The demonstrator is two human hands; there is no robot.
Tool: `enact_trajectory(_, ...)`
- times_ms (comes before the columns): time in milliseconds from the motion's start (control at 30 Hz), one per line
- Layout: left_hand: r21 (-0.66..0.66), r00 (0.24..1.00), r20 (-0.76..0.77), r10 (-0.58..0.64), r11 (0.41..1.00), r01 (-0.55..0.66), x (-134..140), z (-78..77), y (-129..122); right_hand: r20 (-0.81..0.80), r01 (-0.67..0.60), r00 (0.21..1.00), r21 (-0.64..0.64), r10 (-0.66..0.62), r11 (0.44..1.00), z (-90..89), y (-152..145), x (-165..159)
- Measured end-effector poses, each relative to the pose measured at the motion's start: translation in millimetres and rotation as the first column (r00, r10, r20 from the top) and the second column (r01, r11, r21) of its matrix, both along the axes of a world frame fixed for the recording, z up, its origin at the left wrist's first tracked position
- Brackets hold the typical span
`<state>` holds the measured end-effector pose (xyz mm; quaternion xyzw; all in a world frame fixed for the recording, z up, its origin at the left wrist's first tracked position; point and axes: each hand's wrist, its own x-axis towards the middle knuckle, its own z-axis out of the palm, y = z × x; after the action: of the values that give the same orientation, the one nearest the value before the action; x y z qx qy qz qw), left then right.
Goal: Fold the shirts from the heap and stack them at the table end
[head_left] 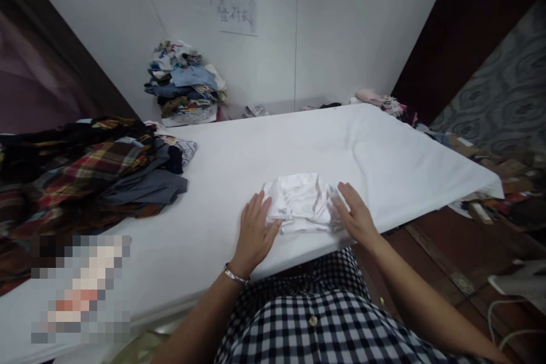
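Note:
A white garment (301, 202), which looks like a shirt, lies folded into a small, slightly wrinkled bundle near the front edge of the white-covered table (230, 159). My left hand (256, 226) rests against its left end, palm down with the fingers stretched out. At the opposite end, my right hand (355, 213) touches the cloth with its fingers extended. Neither hand is closed around the fabric. Part of the garment's right side is hidden under my right fingers.
Dark and plaid clothes (98, 165) are heaped on the table's left. A tall stack of clothes (187, 82) stands by the wall at the back, below a handwritten paper sign (237, 12). More cloth (379, 101) lies at the far right corner. Cardboard pieces (503, 173) clutter the right side.

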<state>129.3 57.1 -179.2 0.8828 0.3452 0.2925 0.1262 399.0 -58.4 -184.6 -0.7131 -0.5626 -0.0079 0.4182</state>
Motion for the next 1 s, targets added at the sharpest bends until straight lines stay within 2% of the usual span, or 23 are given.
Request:
enact_trajectory(67, -0.034, 0.983, -0.168, -0.071, 0.997, 0.067, 5.7, -5.2, 0.9, 0.008, -0.077, 0.997, -0.120, 0.078, 0.990, -13.7, -3.0, -2.9)
enact_trajectory(133, -0.065, 0.968, -0.236, -0.079, 0.996, 0.065, 9.0, -5.4, 2.1, -0.032, -0.106, 0.994, -0.181, 0.101, 0.978, -21.7, -6.0, -2.1)
enact_trajectory(200, -0.038, 0.983, -0.179, -0.040, 0.999, 0.034, 12.9, 2.3, 2.1, -0.068, -0.055, 0.997, -0.135, 0.046, 0.989, -23.2, -9.3, 2.0)
enact_trajectory(300, 0.000, 0.998, -0.043, -0.041, 0.999, 0.041, 29.2, 23.9, -2.1, -0.058, 0.020, 0.998, 0.009, -0.019, 1.000, -17.8, -13.5, 6.4)
enact_trajectory(400, -0.023, 0.991, -0.063, -0.121, 0.993, 0.120, 63.0, 40.9, -8.9, -0.009, -0.037, 0.999, 0.076, 0.038, 0.996, -12.5, -14.3, 0.9)
enact_trajectory(533, -0.046, 0.977, -0.168, -0.129, 0.991, 0.123, 114.0, 39.6, -9.5, 0.068, -0.097, 0.994, 0.096, 0.091, 0.991, -13.7, -12.8, -13.3)
enact_trajectory(633, -0.191, 0.975, -0.178, -0.135, 0.976, 0.101, 134.3, 30.5, -1.1, 0.127, -0.137, 0.984, 0.079, 0.127, 0.987, -18.7, -13.9, -18.7)
enact_trajectory(700, -0.419, 0.989, -0.077, -0.127, 0.904, 0.084, 136.7, 25.8, 5.9, 0.145, -0.157, 0.978, 0.036, 0.150, 0.987, -22.7, -16.3, -19.3)
enact_trajectory(733, -0.551, 0.995, 0.002, -0.100, 0.830, 0.084, 135.6, 24.3, 8.9, 0.145, -0.163, 0.976, 0.001, 0.161, 0.987, -24.7, -17.6, -19.2)
enact_trajectory(800, -0.763, 0.988, 0.155, -0.010, 0.634, 0.126, 131.2, 22.9, 13.4, 0.131, -0.174, 0.974, -0.077, 0.183, 0.982, -27.6, -19.9, -18.4)
enact_trajectory(833, -0.826, 0.976, 0.212, 0.038, 0.541, 0.159, 129.0, 22.8, 14.5, 0.122, -0.179, 0.974, -0.110, 0.192, 0.978, -28.0, -20.5, -18.0)
enact_trajectory(867, -0.862, 0.964, 0.253, 0.080, 0.471, 0.187, 127.1, 23.2, 14.9, 0.114, -0.184, 0.973, -0.137, 0.200, 0.973, -27.4, -20.6, -17.7)
enact_trajectory(900, -0.879, 0.956, 0.273, 0.104, 0.431, 0.205, 125.6, 24.1, 14.5, 0.109, -0.190, 0.972, -0.159, 0.209, 0.969, -25.8, -20.2, -17.5)
enact_trajectory(933, -0.880, 0.957, 0.272, 0.100, 0.428, 0.206, 124.6, 25.6, 13.4, 0.107, -0.197, 0.970, -0.177, 0.218, 0.964, -23.2, -19.4, -17.4)
enact_trajectory(967, -0.866, 0.966, 0.249, 0.070, 0.462, 0.190, 123.6, 27.9, 11.6, 0.105, -0.203, 0.969, -0.190, 0.225, 0.961, -19.6, -18.4, -17.5)
enact_trajectory(1000, -0.829, 0.978, 0.206, 0.016, 0.534, 0.166, 122.3, 31.2, 9.4, 0.100, -0.205, 0.969, -0.193, 0.227, 0.960, -15.4, -17.3, -17.6)
